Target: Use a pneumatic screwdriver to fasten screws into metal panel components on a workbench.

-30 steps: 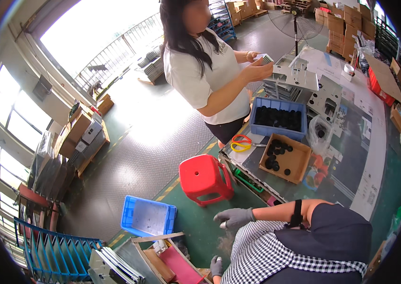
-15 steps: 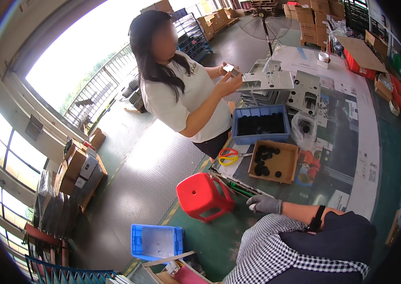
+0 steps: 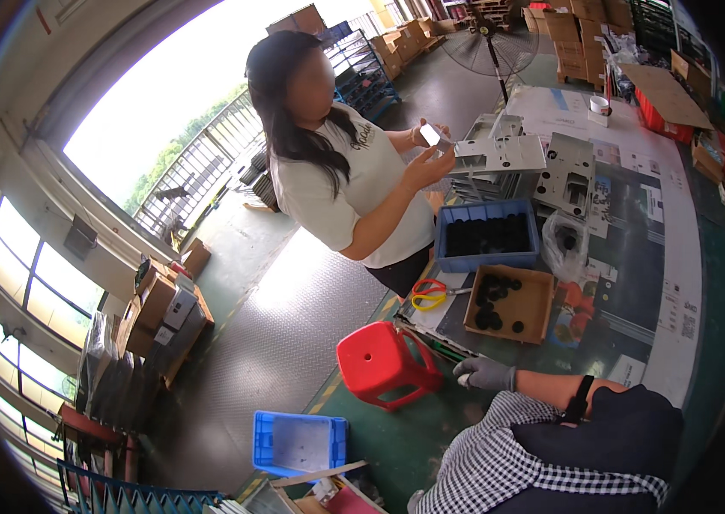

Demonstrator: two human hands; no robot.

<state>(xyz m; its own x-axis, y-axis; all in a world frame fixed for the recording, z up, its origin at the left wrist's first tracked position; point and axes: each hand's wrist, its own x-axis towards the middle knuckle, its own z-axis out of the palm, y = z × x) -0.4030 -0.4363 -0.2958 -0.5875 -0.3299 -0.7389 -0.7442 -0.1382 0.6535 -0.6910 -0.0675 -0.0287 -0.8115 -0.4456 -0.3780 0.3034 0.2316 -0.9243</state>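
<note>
My right hand [image 3: 486, 374], in a grey glove, is held near the table's front edge with its fingers curled. What they hold, if anything, is hidden. At the lower edge, a small pale patch beside my checked apron [image 3: 486, 458] looks like the tip of my gloved left hand [image 3: 416, 500]; its fingers do not show. Nearest my right hand are a red plastic stool [image 3: 371, 358] and a cardboard tray [image 3: 529, 310] of round black parts. Beyond the tray stands a blue bin [image 3: 488, 261] full of black parts. Red-and-yellow-handled scissors [image 3: 429, 295] lie left of the tray.
A co-worker [image 3: 354, 188] stands across the table corner, holding a small shiny metal piece [image 3: 432, 137] in both hands. Metal plates [image 3: 499, 154] are stacked before them. A clear plastic bag [image 3: 566, 248] sits by the bin. A blue crate [image 3: 301, 441] is on the floor.
The whole view has shifted slightly, so things sit farther right and lower. A pale glove tip now shows at the lower edge. The co-worker still holds the metal piece.
</note>
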